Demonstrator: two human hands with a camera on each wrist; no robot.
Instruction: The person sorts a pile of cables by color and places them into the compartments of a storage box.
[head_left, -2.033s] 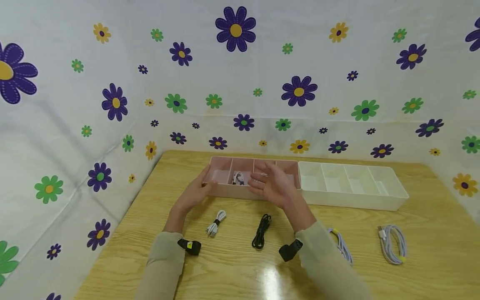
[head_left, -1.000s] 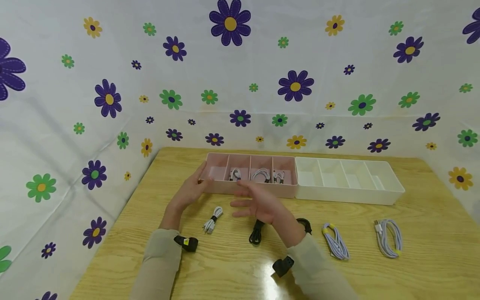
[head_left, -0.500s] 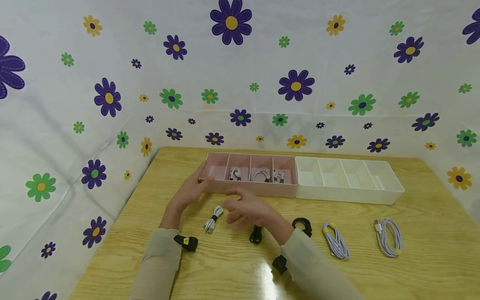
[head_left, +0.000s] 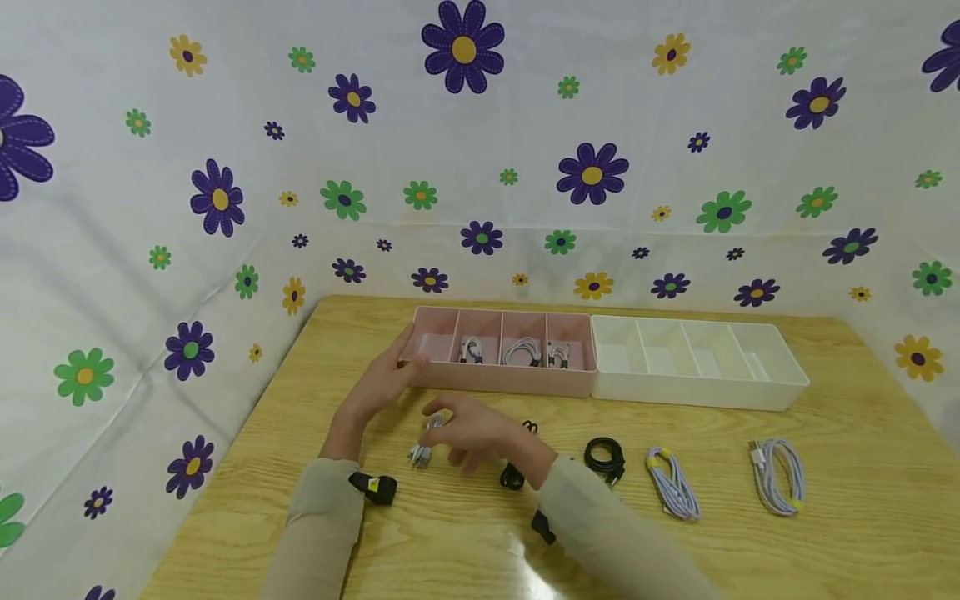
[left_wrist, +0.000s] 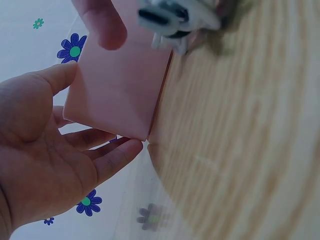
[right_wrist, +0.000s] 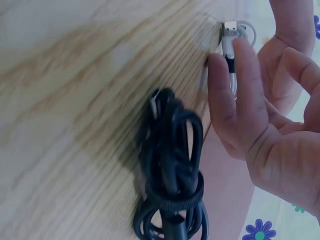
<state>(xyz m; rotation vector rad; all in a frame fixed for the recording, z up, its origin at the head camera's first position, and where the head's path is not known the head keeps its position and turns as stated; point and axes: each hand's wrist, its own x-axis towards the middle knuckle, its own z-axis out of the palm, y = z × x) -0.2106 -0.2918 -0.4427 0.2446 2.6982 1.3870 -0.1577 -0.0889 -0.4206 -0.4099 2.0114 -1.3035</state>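
Observation:
My left hand [head_left: 382, 383] holds the left end of the pink divided box [head_left: 502, 379], thumb at the front rim and fingers against the end wall. Seen from the left wrist, that hand [left_wrist: 45, 150] spans the box corner. My right hand [head_left: 472, 429] hovers over a bundled white cable [head_left: 420, 456], fingers apart and partly covering it. In the right wrist view, two fingertips overlap this white cable [right_wrist: 229, 47] near its plug. Behind the right wrist lies a tied black cable [head_left: 512, 477], partly hidden in the head view.
Cable bundles lie in three compartments of the pink box. A white divided box [head_left: 690, 390] stands against its right end. Farther right on the wooden table [head_left: 847, 567] lie a coiled black cable [head_left: 604, 457] and two pale cables with yellow ties, one being the rightmost coil [head_left: 780, 479].
My right hand has moved from over the pink box down and left to the white cable, uncovering the bundles inside the box. The left hand stays at the box's left end.

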